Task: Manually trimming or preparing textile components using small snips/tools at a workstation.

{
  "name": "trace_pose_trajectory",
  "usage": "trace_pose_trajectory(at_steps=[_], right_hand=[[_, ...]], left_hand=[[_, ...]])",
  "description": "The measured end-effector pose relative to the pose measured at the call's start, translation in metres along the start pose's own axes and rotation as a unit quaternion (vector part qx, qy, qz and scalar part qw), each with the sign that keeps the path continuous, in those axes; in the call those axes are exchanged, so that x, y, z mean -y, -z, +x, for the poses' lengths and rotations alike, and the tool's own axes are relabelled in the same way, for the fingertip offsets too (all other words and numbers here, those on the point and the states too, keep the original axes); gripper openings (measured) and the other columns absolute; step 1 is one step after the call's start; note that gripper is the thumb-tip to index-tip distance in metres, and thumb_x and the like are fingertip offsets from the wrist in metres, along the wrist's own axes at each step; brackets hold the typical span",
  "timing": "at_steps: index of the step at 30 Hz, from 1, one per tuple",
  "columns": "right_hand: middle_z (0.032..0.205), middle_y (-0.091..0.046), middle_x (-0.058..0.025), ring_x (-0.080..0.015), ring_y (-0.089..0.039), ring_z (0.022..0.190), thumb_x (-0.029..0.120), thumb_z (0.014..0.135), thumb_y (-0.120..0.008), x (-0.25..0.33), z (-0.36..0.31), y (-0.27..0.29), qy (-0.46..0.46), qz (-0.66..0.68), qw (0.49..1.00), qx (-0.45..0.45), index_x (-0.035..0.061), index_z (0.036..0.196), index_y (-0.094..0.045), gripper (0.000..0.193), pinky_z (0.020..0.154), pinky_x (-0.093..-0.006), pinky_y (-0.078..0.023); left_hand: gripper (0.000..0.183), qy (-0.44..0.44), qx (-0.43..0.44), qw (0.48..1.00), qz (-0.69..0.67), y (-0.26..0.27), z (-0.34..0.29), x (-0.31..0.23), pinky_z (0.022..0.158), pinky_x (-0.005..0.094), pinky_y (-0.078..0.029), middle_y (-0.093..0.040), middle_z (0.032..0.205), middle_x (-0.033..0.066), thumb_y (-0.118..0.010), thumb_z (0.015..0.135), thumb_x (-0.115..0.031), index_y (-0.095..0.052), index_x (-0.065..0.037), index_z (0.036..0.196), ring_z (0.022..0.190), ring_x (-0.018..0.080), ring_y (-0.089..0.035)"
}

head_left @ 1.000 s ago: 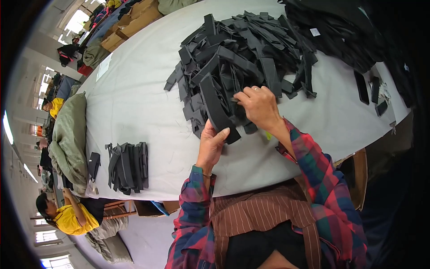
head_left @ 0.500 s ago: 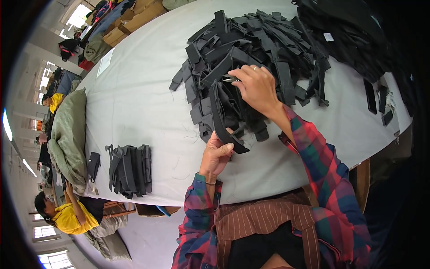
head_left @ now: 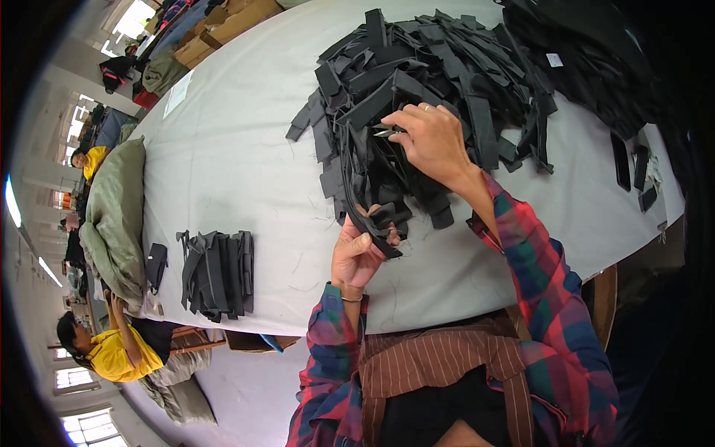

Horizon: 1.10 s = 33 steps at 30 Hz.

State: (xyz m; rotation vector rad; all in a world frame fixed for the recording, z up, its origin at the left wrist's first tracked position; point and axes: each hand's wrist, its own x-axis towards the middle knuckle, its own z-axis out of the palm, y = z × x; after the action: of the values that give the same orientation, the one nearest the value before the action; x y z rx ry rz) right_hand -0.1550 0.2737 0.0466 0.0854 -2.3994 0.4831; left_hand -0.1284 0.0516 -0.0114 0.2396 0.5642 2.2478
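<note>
Two hands (head_left: 438,146), one metal tool (head_left: 383,134)

Bare left hand (head_left: 357,249) gripping end of long dark-grey fabric strip (head_left: 349,175) toward near edge of white cloth-covered worktop (head_left: 246,149) — right hand (head_left: 432,145) pinching small pointed metal tool (head_left: 383,133) over heaped dark-grey fabric strips (head_left: 447,63). Stack of similar strips (head_left: 217,274) — by left near corner.

Grn sack (head_left: 115,212) sits at L edge of tbl (head_left: 231,141), co-wkr in ylw top (head_left: 119,356) nr it, cardbd boxes (head_left: 237,21) beyond.
</note>
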Motion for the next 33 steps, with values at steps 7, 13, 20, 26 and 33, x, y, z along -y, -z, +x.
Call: trace_pose_trajectory(at_steps=[7,13,20,26,33], right_hand=[[0.078,-0.061,-0.0022,-0.0229,-0.059,0.076,0.013,0.072,-0.070,0.006,-0.006,-0.001,-0.016,0.040,0.999,-0.001,0.0118,0.090,-0.067,0.018,0.066,-0.0361,-0.043],[0.079,-0.061,-0.0011,-0.0220,-0.058,0.076,0.011,0.072,-0.070,0.011,-0.007,0.004,0.007,0.030,0.999,-0.010,0.0124,0.092,-0.067,0.020,0.066,-0.0349,-0.042],[0.075,-0.057,-0.0007,-0.0207,-0.057,0.075,0.011,0.070,-0.070,0.016,-0.004,-0.003,0.043,-0.030,0.999,-0.014,0.0124,0.090,-0.067,0.020,0.064,-0.0334,-0.040],[0.071,-0.061,-0.0036,-0.0228,-0.061,0.071,0.013,0.076,-0.062,0.025,0.000,-0.016,0.025,0.032,0.999,-0.032,0.0119,0.081,-0.065,0.006,0.063,-0.0364,-0.043],[0.084,-0.066,-0.0076,-0.0201,-0.061,0.071,0.009,0.076,-0.068,0.036,-0.048,0.030,-0.224,0.261,0.937,0.066,0.0067,0.099,-0.066,0.024,0.066,-0.0292,-0.047]], left_hand=[[0.039,-0.002,0.053,0.997,-0.063,0.001,0.004,0.004,0.073,0.0340,-0.044,-0.052,0.113,0.0008,-0.074,0.077,-0.009,-0.046,-0.016,0.102,0.089,0.0238,-0.049],[0.038,0.014,0.042,0.996,-0.082,-0.012,0.005,0.008,0.067,0.0308,-0.041,-0.049,0.107,-0.0011,-0.073,0.077,-0.004,-0.043,-0.016,0.097,0.089,0.0228,-0.045],[0.039,0.028,0.044,0.995,-0.085,-0.016,0.008,0.010,0.067,0.0307,-0.041,-0.049,0.108,-0.0008,-0.073,0.077,-0.004,-0.043,-0.017,0.097,0.090,0.0227,-0.044],[0.033,0.020,0.076,0.997,-0.005,-0.019,-0.004,0.004,0.073,0.0344,-0.049,-0.051,0.111,0.0028,-0.075,0.074,-0.004,-0.047,-0.012,0.092,0.091,0.0241,-0.055],[0.052,0.101,-0.049,0.987,0.115,-0.024,-0.053,0.002,0.089,0.0307,-0.047,-0.057,0.113,0.0024,-0.071,0.074,-0.001,-0.052,-0.007,0.122,0.100,0.0141,-0.058]])
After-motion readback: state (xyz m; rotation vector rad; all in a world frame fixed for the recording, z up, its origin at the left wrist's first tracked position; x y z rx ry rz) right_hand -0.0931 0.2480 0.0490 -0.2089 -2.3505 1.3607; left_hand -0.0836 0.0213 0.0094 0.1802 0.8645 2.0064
